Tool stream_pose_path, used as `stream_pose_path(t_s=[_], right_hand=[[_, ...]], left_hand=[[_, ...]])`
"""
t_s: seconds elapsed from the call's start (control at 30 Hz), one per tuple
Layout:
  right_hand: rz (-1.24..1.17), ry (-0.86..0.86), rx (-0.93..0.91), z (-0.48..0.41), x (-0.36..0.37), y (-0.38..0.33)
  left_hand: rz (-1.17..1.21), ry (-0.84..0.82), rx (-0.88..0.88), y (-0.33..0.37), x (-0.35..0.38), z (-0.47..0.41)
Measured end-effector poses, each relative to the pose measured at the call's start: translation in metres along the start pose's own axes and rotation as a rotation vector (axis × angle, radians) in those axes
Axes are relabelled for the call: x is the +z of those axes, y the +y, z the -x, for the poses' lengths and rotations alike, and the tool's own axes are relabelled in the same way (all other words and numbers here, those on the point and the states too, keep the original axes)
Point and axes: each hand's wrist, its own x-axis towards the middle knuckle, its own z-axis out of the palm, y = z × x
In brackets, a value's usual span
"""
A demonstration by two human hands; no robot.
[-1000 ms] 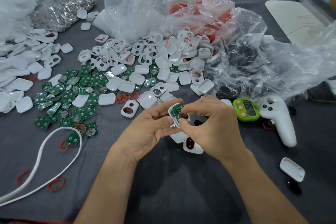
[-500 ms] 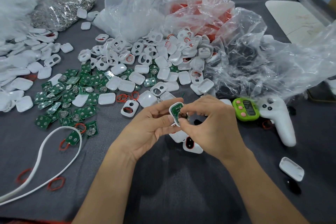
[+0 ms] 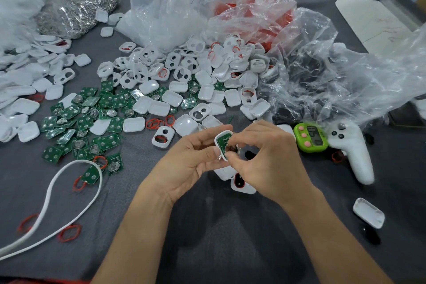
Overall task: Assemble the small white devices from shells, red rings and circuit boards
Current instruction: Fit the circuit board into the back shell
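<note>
My left hand holds a small white shell with a green circuit board seated in it, thumb and fingers curled round its left edge. My right hand pinches the shell's right side, fingertips over the board's round metal cell. Under my hands lie white shells, one with a red ring. A heap of white shells spreads across the middle. Green circuit boards lie scattered at the left. Loose red rings lie on the grey cloth.
Clear plastic bags stand behind the heap, one holding red parts. A green timer and a white controller lie at the right. A white cable loops at the left. One shell half lies alone at the right.
Both hands stay on the shell; the fingers have shifted slightly and the shell has tilted a little. Nothing else moved.
</note>
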Motion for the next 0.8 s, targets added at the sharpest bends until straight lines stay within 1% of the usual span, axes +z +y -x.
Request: stream_pose_path(t_s=[0.2,0.6,0.8], right_hand=[[-0.012,-0.010,-0.006,0.0008,-0.0003,0.0012],[0.016,0.001,0.045,0.0033,0.0019,-0.0044],[0.019,-0.035,0.072,0.0008,0.0015,-0.0056]], left_hand=[[0.003,0.000,-0.008,0.0014,0.0014,-0.0003],[-0.002,0.004,0.004,0.0013,0.0016,-0.0005],[0.018,-0.015,0.006,-0.0019,-0.0007,-0.0016]])
